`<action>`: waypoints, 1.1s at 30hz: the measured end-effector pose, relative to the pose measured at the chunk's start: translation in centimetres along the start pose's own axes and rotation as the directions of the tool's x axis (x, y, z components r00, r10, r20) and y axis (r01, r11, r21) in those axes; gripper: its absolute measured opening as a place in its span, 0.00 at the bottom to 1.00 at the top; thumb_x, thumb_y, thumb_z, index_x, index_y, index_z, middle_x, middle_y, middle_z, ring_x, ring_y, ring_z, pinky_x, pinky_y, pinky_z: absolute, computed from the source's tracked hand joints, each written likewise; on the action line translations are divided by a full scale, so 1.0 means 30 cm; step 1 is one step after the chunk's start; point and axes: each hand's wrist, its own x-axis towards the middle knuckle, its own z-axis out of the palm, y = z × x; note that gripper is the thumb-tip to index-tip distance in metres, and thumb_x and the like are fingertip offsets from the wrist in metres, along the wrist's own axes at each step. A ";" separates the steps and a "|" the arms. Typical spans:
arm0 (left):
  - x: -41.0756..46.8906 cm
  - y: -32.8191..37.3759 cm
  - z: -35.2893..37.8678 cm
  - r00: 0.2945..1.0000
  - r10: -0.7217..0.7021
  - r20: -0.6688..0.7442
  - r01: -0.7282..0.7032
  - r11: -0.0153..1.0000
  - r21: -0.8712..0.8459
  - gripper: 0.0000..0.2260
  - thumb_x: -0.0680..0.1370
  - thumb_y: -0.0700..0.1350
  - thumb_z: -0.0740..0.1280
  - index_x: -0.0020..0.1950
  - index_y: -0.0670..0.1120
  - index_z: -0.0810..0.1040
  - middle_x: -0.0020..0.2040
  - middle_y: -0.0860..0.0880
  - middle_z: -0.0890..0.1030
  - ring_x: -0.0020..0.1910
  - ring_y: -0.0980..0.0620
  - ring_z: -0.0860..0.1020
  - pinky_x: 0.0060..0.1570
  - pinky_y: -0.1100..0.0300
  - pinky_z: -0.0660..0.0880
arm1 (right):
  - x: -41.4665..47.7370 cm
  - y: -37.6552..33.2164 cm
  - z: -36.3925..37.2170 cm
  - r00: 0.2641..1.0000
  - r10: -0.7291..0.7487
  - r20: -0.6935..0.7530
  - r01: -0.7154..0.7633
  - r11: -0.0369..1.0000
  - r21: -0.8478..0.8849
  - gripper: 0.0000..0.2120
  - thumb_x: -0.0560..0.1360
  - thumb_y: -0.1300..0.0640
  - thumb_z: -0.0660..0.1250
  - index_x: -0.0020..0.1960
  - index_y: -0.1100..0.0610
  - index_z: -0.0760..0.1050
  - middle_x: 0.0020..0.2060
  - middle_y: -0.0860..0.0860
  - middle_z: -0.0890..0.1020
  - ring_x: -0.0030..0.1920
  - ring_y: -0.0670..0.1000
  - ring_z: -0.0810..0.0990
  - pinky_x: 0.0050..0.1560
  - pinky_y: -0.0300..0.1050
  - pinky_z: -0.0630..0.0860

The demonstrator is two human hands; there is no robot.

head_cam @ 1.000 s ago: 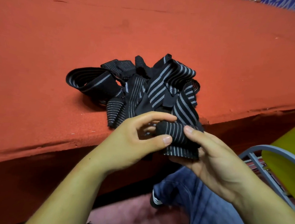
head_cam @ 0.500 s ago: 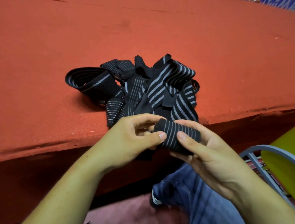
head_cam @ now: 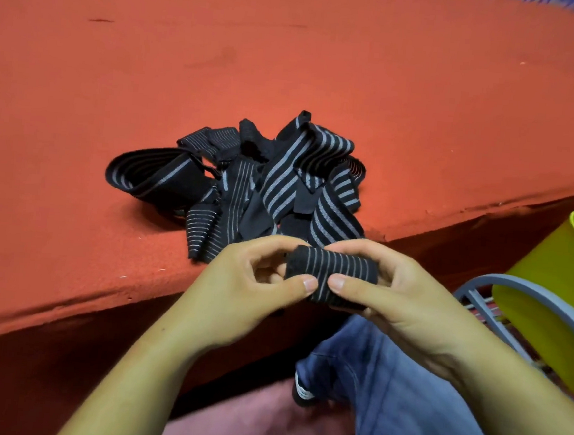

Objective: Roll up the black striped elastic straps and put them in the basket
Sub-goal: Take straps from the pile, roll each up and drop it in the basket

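A rolled black strap with thin grey stripes (head_cam: 335, 267) is held sideways between both hands just in front of the table's near edge. My left hand (head_cam: 249, 286) pinches its left end with thumb and curled fingers. My right hand (head_cam: 389, 294) grips its right part, thumb on the front. Behind them a loose pile of black striped elastic straps (head_cam: 247, 186) lies on the red table (head_cam: 291, 63). The yellow-green basket (head_cam: 558, 283) stands at the right edge of the view, below table level.
A grey metal chair frame (head_cam: 526, 298) curves in front of the basket. My leg in blue jeans (head_cam: 402, 398) and a dark shoe (head_cam: 302, 393) are below the hands. The table's dark front face drops under the near edge.
The hanging tail of the strap has been wound in, leaving a tight roll. Both thumbs have come together on the roll's front, and the basket shows more at the right.
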 end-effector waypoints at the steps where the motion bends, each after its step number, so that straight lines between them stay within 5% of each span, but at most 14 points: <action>1: 0.005 0.011 0.012 1.000 0.010 -0.004 -0.010 1.000 0.009 0.12 0.77 0.43 0.75 0.58 0.53 0.84 0.49 0.44 0.85 0.43 0.53 0.76 0.47 0.54 0.76 | -0.004 -0.013 -0.019 1.000 -0.011 0.011 0.011 0.999 -0.048 0.15 0.73 0.60 0.79 0.59 0.54 0.84 0.48 0.52 0.87 0.47 0.48 0.86 0.49 0.36 0.80; 3: 0.013 0.041 0.034 1.000 0.023 -0.007 -0.023 0.999 0.026 0.13 0.76 0.44 0.75 0.59 0.53 0.84 0.52 0.44 0.86 0.46 0.51 0.79 0.51 0.47 0.78 | -0.011 -0.042 -0.066 0.999 -0.033 0.040 0.039 0.985 -0.168 0.13 0.74 0.58 0.80 0.57 0.50 0.85 0.51 0.53 0.88 0.51 0.51 0.87 0.55 0.42 0.80; 7: 0.043 0.140 0.085 0.999 0.015 0.046 -0.020 0.994 0.106 0.12 0.77 0.43 0.76 0.60 0.53 0.84 0.53 0.46 0.86 0.54 0.39 0.83 0.59 0.37 0.77 | -0.037 -0.125 -0.167 0.994 -0.075 0.080 0.101 0.905 -0.413 0.12 0.73 0.55 0.80 0.54 0.45 0.85 0.48 0.48 0.88 0.45 0.44 0.86 0.52 0.46 0.79; 9: 0.081 0.199 0.131 0.997 0.020 0.080 -0.033 0.985 0.167 0.12 0.77 0.42 0.76 0.59 0.53 0.84 0.53 0.48 0.87 0.54 0.41 0.83 0.60 0.39 0.77 | -0.067 -0.174 -0.240 0.989 -0.107 0.102 0.145 0.830 -0.539 0.10 0.73 0.52 0.80 0.53 0.45 0.84 0.46 0.45 0.88 0.44 0.43 0.85 0.51 0.47 0.81; 12: 0.123 0.268 0.179 0.992 0.012 0.125 -0.044 0.965 0.259 0.13 0.77 0.44 0.75 0.61 0.53 0.83 0.54 0.50 0.86 0.55 0.44 0.83 0.61 0.43 0.77 | -0.091 -0.231 -0.310 0.983 -0.137 0.124 0.185 0.720 -0.669 0.09 0.73 0.49 0.79 0.52 0.45 0.84 0.44 0.38 0.86 0.41 0.38 0.83 0.40 0.33 0.76; 16: 0.199 0.361 0.305 0.983 0.015 0.183 -0.080 0.932 0.354 0.13 0.77 0.48 0.75 0.61 0.56 0.82 0.55 0.57 0.86 0.56 0.56 0.84 0.61 0.55 0.77 | -0.138 -0.309 -0.461 0.978 -0.150 0.148 0.205 0.524 -0.826 0.14 0.71 0.42 0.77 0.55 0.43 0.84 0.48 0.39 0.85 0.49 0.40 0.83 0.54 0.45 0.79; 19: 0.268 0.426 0.398 0.972 0.007 0.236 -0.111 0.896 0.430 0.15 0.77 0.51 0.74 0.64 0.57 0.81 0.57 0.59 0.85 0.58 0.60 0.82 0.60 0.55 0.77 | -0.187 -0.363 -0.571 0.977 -0.110 0.182 0.212 0.443 -0.871 0.14 0.74 0.41 0.75 0.57 0.45 0.84 0.47 0.40 0.86 0.47 0.40 0.82 0.52 0.44 0.79; 22: 0.345 0.497 0.495 0.960 0.019 0.279 -0.142 0.893 0.426 0.16 0.78 0.51 0.74 0.65 0.58 0.80 0.57 0.57 0.86 0.58 0.59 0.83 0.60 0.54 0.79 | -0.231 -0.410 -0.685 0.981 -0.090 0.169 0.192 0.431 -0.882 0.13 0.75 0.40 0.73 0.54 0.46 0.84 0.38 0.42 0.84 0.38 0.42 0.80 0.41 0.43 0.77; 25: 0.429 0.562 0.603 0.951 0.049 0.306 -0.183 0.887 0.425 0.16 0.78 0.49 0.74 0.65 0.57 0.80 0.56 0.58 0.86 0.56 0.63 0.83 0.55 0.66 0.78 | -0.258 -0.446 -0.817 0.987 -0.105 0.118 0.152 0.430 -0.890 0.12 0.75 0.40 0.73 0.51 0.46 0.84 0.31 0.39 0.81 0.31 0.40 0.76 0.33 0.36 0.69; 27: 0.480 0.588 0.666 0.949 0.069 0.309 -0.199 0.888 0.414 0.15 0.78 0.48 0.74 0.65 0.56 0.80 0.53 0.56 0.87 0.50 0.63 0.84 0.48 0.68 0.78 | -0.259 -0.456 -0.894 0.989 -0.120 0.090 0.135 0.451 -0.882 0.11 0.75 0.41 0.74 0.50 0.48 0.84 0.31 0.40 0.82 0.31 0.40 0.76 0.33 0.36 0.69; 30: 0.570 0.582 0.767 0.955 0.090 0.282 -0.203 0.892 0.404 0.14 0.79 0.49 0.73 0.64 0.55 0.80 0.51 0.56 0.87 0.53 0.59 0.85 0.55 0.63 0.79 | -0.246 -0.435 -1.022 0.994 -0.108 0.023 0.076 0.517 -0.852 0.12 0.75 0.42 0.75 0.45 0.51 0.84 0.36 0.47 0.85 0.34 0.46 0.78 0.40 0.46 0.75; 33: 0.633 0.527 0.832 0.962 0.070 0.264 -0.179 0.891 0.417 0.13 0.80 0.47 0.72 0.64 0.53 0.80 0.52 0.58 0.87 0.54 0.62 0.84 0.55 0.69 0.76 | -0.221 -0.377 -1.143 0.993 -0.075 -0.092 -0.035 0.554 -0.832 0.16 0.75 0.42 0.75 0.42 0.55 0.83 0.32 0.51 0.82 0.32 0.47 0.76 0.39 0.47 0.74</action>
